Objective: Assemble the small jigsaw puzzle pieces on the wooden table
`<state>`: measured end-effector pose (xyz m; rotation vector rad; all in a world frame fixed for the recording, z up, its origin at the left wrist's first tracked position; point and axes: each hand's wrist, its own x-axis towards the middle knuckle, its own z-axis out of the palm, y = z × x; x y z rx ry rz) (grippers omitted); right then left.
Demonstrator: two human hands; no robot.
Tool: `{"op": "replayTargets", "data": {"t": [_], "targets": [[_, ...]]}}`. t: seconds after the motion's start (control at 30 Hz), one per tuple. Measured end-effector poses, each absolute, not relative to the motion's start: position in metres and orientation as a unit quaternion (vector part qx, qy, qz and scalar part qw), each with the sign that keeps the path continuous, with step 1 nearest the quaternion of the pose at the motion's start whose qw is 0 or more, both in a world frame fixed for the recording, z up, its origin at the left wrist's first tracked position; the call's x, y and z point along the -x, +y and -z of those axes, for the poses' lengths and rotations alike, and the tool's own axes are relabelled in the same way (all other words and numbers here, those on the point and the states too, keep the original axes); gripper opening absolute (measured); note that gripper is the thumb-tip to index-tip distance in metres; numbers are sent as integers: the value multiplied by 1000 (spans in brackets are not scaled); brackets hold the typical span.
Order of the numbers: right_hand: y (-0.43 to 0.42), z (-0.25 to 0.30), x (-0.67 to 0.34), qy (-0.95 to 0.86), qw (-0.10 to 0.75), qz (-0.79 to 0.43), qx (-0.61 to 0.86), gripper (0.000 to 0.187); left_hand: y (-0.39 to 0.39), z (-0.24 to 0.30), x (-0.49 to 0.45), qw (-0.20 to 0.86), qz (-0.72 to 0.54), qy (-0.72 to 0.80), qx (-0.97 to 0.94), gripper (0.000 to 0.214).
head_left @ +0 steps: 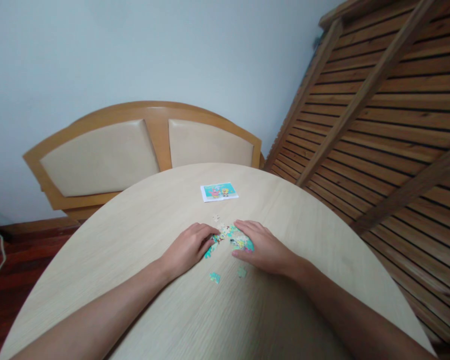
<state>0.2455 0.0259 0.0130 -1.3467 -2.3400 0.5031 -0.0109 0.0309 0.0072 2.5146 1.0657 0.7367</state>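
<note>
Landmark: the card (220,191), lying flat on the table (195,325). The pieces (243,243), a heap of small jigsaw parts, lie on the wearer's side of the card, between the two hands. The heap is spread crosswise, roughly along the card's longer edge, and reaches past the card's right end; no single long axis is established for the individual parts, which overlap.

Left hand (190,246): to the near left of the card, fingers curled over the heap's left end, thumb tucked close. Whether a part is pinched cannot be told. Right hand (264,247): to the near right of the card, thumb and fingers spread apart, cupped around the heap's right end. Neither hand is clearly nearer; each is at its own end of the heap.

Outliers: a pale piece (216,218) between card and heap; a turquoise piece (215,277) and a green piece (242,272) farther from the card than the heap, well apart from each other.

Markings: the card bears a pink and a yellow cartoon figure on turquoise, with a white margin. No brand, label or writing is legible.
</note>
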Motion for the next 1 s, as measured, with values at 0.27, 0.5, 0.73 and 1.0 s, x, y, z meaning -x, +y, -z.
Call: {"op": "replayTargets", "data": {"t": [0.27,0.5,0.73,1.0], "targets": [[33,-11,-233,-862,243,-116,430,17,30,-6,7,248,-337,437,-796,23],[37,-8,-243,-818,278,-131,487,27,41,-1,11,373,-420,470,-681,30],[13,-12,-220,-879,203,-100,419,44,44,-7,26,223,-322,478,-786,25],[4,-17,-217,-901,177,-85,387,28,25,-23,28,152,-197,351,-903,24]]}}
